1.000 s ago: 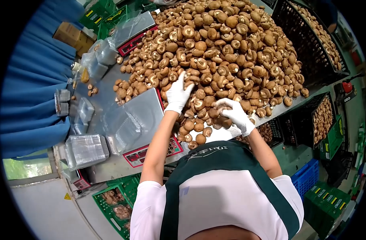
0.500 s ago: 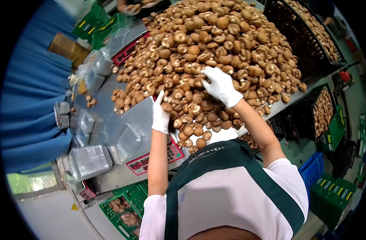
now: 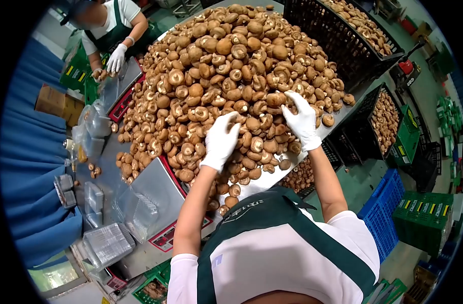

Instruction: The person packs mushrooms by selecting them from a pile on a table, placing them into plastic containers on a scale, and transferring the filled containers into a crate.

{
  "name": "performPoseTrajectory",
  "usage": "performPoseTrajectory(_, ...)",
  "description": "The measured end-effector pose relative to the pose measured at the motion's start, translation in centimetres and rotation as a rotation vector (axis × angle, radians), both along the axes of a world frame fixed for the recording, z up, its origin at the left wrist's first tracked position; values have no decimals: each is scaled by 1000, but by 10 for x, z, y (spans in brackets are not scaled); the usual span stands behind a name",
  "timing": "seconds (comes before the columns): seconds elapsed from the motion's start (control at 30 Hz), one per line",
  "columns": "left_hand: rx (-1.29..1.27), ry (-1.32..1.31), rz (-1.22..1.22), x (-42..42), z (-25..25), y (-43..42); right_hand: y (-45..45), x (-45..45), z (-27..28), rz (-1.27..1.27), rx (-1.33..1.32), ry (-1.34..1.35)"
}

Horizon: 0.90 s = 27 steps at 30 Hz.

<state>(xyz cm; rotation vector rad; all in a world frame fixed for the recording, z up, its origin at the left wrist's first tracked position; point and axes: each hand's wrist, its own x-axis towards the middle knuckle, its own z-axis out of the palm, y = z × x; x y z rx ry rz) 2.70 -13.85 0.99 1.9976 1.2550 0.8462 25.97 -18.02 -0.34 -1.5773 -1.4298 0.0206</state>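
A big heap of brown shiitake mushrooms covers the metal table. My left hand, in a white glove, rests at the near side of the heap, fingers curved against the mushrooms and thumb apart. Farther right, my right hand, gloved too, reaches in with thumb and fingers spread beside a mushroom; no mushroom is clearly gripped in either hand. To the left of my left forearm sits a scale with a clear plastic tray on its plate.
Stacked plastic trays stand at the table's left edge. Across the table a co-worker in white gloves handles mushrooms near another scale. Black crates of mushrooms line the right side, with a blue crate on the floor.
The view has swung to the right, bringing the co-worker into sight. My left hand has moved from beside the scale plate onto the heap. My right hand has shifted to the right.
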Motion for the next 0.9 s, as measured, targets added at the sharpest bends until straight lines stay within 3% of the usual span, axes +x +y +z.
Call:
performPoseTrajectory(0.2, 400, 597, 14, 74, -23, 28, 39, 33, 7, -94, -147, 68)
performPoseTrajectory(0.27, 469, 516, 18, 76, -29, 30, 55, 46, 6, -128, -166, 45)
performPoseTrajectory(0.33, 529, 326, 81, 70, -23, 29, 65, 52, 18, -122, -353, 129)
performPoseTrajectory(0.4, 440, 195, 163, 57, -15, 29, 74, 57, 11, -95, -330, 109)
performPoseTrajectory(0.53, -95, -316, 197, 22, 16, 31, 82, 63, -4, -56, -217, 152)
performPoseTrajectory(0.6, -625, -759, 121, 0, 24, 26, 79, 66, -2, -91, -215, 354)
performPoseTrajectory(0.7, -910, -1187, -136, -21, 9, 18, 78, 71, -4, -3, -167, 785)
performPoseTrajectory(0.8, -1103, -1603, -228, -17, -4, 5, 80, 75, -5, 49, -118, 917)
performPoseTrajectory(0.9, -1188, -1575, -355, -2, -12, -4, 75, 66, 7, 203, -102, 952)
